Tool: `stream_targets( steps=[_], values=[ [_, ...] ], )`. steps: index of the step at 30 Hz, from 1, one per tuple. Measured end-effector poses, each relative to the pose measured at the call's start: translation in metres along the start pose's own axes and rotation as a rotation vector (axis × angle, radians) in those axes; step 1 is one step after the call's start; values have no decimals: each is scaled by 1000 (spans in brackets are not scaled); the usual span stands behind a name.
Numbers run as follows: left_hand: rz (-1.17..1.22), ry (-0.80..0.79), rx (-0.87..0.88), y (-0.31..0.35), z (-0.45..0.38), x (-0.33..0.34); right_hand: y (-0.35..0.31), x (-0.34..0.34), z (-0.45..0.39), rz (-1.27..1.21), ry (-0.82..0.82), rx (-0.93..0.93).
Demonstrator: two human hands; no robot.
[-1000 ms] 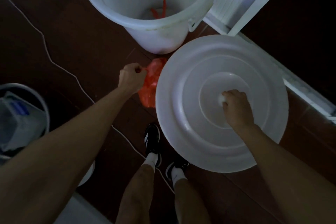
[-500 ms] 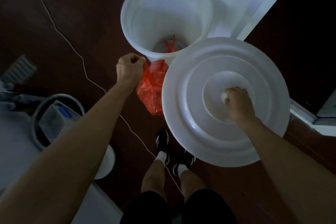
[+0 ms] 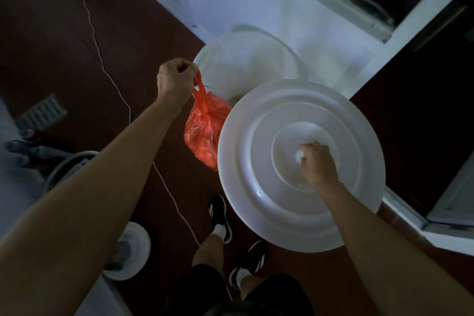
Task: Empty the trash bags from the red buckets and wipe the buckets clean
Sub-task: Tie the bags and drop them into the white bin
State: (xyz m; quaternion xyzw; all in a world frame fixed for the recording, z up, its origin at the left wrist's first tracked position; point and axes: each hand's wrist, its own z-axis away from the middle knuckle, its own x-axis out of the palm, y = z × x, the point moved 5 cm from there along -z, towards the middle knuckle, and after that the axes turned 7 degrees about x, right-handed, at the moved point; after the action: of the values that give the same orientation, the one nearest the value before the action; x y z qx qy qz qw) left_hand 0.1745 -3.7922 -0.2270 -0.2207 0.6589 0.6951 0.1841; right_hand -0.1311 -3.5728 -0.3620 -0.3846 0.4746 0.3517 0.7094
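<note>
Head view:

- The left hand is raised over the dark floor, its grip closed on the handle loops of an orange trash bag.
- The trash bag hangs free below the fist, knotted at the neck and bulging at the bottom. It is in the air between the left forearm and the rim of the lid, and it touches no surface that can be seen.
- The right hand is closed on the knob at the centre of a large round white lid. The lid is held roughly level above the floor, top side up, and its near edge overlaps the lower side of the bag.
- A big white bin stands open just beyond the bag and the lid, against a white wall. The lid hides the near part of its rim. A small patch of orange shows at the gap between bin and lid; whether it lies inside the bin cannot be told.
- A thin white cord runs across the floor from the upper left down past the feet.
- Two feet in black shoes with white socks stand on the floor below the lid.
- At the left edge a grey pail is partly hidden by the left forearm. Its contents cannot be made out.
- A round white base sits on the floor near the left elbow.
- Lighting is dim and fine detail is limited.
</note>
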Motion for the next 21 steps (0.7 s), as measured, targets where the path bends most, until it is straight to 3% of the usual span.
stream_targets(
  steps=[10,21],
  values=[
    [66,-63,25,3,-119,19,-50,-11,-85,18,-28,56],
    [45,-206,37,10,-234,92,-79,1,-163,10,-83,139]
  ],
)
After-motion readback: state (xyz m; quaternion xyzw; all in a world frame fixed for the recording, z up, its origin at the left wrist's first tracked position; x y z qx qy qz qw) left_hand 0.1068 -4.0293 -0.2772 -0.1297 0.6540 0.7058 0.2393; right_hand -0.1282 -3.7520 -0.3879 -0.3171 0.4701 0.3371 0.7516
